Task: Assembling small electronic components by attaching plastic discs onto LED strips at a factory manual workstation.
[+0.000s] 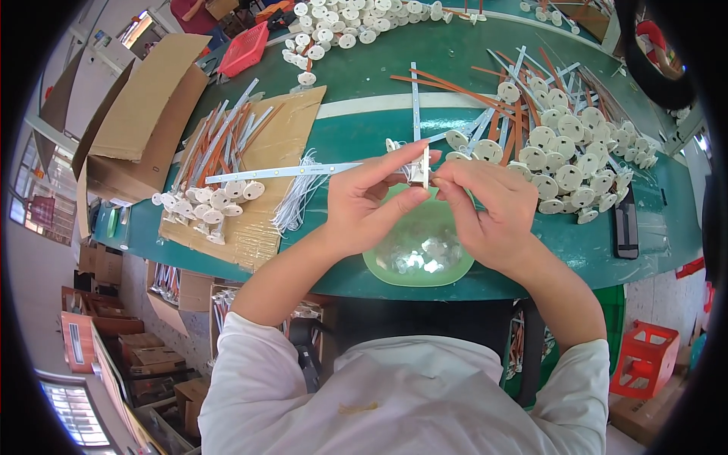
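My left hand [362,208] grips a white round lamp base between thumb and fingers; its disc [425,167] stands on edge, facing right. From this base a pale LED strip [280,173] reaches out to the left. Close against the disc, the fingertips of my right hand [494,216] are pinched together; anything between them is too small to make out. Below both hands sits a light green bowl [417,283] with small shiny pieces in it. A bundle of white wires [297,203] lies left of my left hand.
Strips with white discs [570,176] are heaped at the right, beside a black phone-like object [626,226]. More lie on a cardboard sheet [292,125] at the left, next to an open carton [148,114]. A red basket [244,50] and another person [196,15] are at the far left.
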Demonstrator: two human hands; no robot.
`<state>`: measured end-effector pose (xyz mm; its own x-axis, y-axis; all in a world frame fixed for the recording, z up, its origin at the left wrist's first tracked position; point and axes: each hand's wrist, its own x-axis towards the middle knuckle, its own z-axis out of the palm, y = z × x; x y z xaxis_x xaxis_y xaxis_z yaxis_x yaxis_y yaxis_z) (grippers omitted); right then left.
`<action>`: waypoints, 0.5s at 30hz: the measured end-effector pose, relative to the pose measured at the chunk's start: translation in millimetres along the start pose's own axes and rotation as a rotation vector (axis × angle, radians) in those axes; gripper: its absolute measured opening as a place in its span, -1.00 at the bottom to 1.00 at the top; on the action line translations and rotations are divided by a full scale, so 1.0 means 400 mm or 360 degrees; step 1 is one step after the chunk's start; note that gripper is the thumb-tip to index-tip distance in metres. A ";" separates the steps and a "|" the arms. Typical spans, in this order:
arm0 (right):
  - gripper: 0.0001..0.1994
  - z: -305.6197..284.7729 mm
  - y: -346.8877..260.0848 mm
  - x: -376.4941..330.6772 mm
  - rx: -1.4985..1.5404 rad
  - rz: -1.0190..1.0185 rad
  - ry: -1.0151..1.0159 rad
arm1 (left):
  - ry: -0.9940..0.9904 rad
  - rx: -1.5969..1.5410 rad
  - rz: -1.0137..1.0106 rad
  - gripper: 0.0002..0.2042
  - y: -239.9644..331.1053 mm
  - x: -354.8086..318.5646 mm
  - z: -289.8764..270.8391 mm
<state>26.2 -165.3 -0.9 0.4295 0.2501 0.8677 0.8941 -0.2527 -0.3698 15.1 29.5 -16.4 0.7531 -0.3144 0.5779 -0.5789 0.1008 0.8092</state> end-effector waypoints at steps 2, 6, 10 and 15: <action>-0.84 0.002 0.001 -0.001 -0.0002 -0.0003 -0.0016 | 0.0012 0.0019 0.0005 -0.50 -0.003 -0.001 -0.001; -0.88 0.010 0.002 -0.009 0.0001 0.0054 -0.0035 | 0.0013 -0.0048 0.0005 -0.51 -0.022 -0.003 -0.006; -0.91 0.019 0.006 -0.018 0.0147 0.0266 -0.0024 | 0.0025 -0.0160 -0.0234 -0.53 -0.013 0.010 -0.013; -0.89 0.013 0.009 -0.013 0.0468 0.0552 -0.0075 | 0.0053 -0.0224 -0.0349 -0.55 -0.002 0.018 -0.019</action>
<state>27.7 -162.7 -8.4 0.7091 0.2418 0.6624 0.6915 -0.0544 -0.7203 23.4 34.2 -11.9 0.8670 -0.3121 0.3885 -0.3534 0.1645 0.9209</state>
